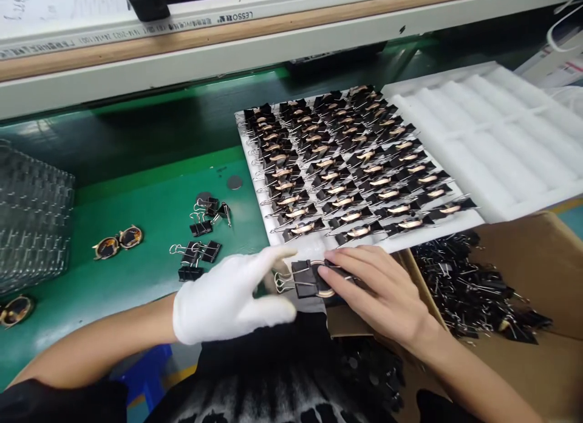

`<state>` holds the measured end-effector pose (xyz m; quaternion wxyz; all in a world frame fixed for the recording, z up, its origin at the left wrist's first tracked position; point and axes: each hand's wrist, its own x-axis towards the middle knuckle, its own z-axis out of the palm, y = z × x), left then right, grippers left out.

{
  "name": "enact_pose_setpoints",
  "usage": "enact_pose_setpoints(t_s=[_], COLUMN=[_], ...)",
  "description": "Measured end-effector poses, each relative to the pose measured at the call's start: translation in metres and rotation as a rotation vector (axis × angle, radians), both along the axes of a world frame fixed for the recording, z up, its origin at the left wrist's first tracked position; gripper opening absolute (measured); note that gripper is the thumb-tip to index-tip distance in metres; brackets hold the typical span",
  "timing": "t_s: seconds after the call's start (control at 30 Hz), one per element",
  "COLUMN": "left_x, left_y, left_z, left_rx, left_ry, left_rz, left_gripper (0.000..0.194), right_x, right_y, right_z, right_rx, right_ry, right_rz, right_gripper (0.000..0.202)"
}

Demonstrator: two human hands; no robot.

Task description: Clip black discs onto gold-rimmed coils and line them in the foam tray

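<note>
My right hand [378, 283], bare, holds a round gold-rimmed piece that looks like a watch case [325, 292] between thumb and fingers. A black binder clip [304, 279] is clamped on its left side, its wire handles pointing left. Part of the piece's right side is hidden under my fingers. My left hand [237, 295], in a white glove, is just left of those handles, thumb and fingers apart and nothing between them. Ahead is a white foam tray [255, 186] with rows of similar gold-rimmed pieces clamped in black binder clips.
Loose binder clips [200, 228] and a dark disc [234, 182] lie on the green table [155, 210]. Two gold-rimmed cases [119, 240] lie farther left, beside stacked clear trays [34, 222]. A cardboard box [523, 259] of clips stands right, below another white tray [496, 131].
</note>
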<state>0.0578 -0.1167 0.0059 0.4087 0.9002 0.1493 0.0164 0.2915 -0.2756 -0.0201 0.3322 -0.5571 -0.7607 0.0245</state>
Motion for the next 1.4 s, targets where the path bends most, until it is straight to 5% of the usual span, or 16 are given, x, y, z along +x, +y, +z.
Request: enact_pose_setpoints(t_s=[0.07,0.13,0.2,0.33,0.47,0.8,1.1,1.4], left_x=[0.006,0.011,0.014,0.017,0.025,0.033,0.033,0.033], left_y=[-0.002,-0.004,-0.006,-0.012,-0.02,-0.025,-0.015,-0.012], left_z=[0.004,0.004,-0.001,-0.019,-0.031,-0.028,-0.034,-0.036], left_rx=[-0.397,-0.517,-0.292,0.523,0.872,0.976,0.944,0.971], left_ry=[0.157,0.256,0.226,0.068,0.064,0.037,0.048,-0.018], left_rz=[0.003,-0.003,0.064,0.159,0.11,0.246,0.166,0.101], left_gripper=[0.04,0.043,0.041,0.039,0.036,0.034,0.034,0.03], right_x=[0.003,0.007,0.012,0.024,0.026,0.014,0.018,0.023], right_y=[-0.007,-0.012,-0.012,-0.007,-0.003,0.015,0.023,0.024], right_z=[-0.006,-0.013,-0.02,-0.029,-0.028,-0.031,-0.021,-0.012], right_rx=[0.055,0.124,0.189,0.218,0.197,0.063,-0.092,-0.164], right_ry=[-0.098,-0.198,-0.298,-0.373,-0.369,-0.219,-0.113,-0.127], right_rz=[0.025,0.035,-0.056,-0.309,-0.37,-0.338,-0.499,-0.33], right_gripper=[0.048,0.048,0.043,0.043,0.039,0.001,0.01,0.01])
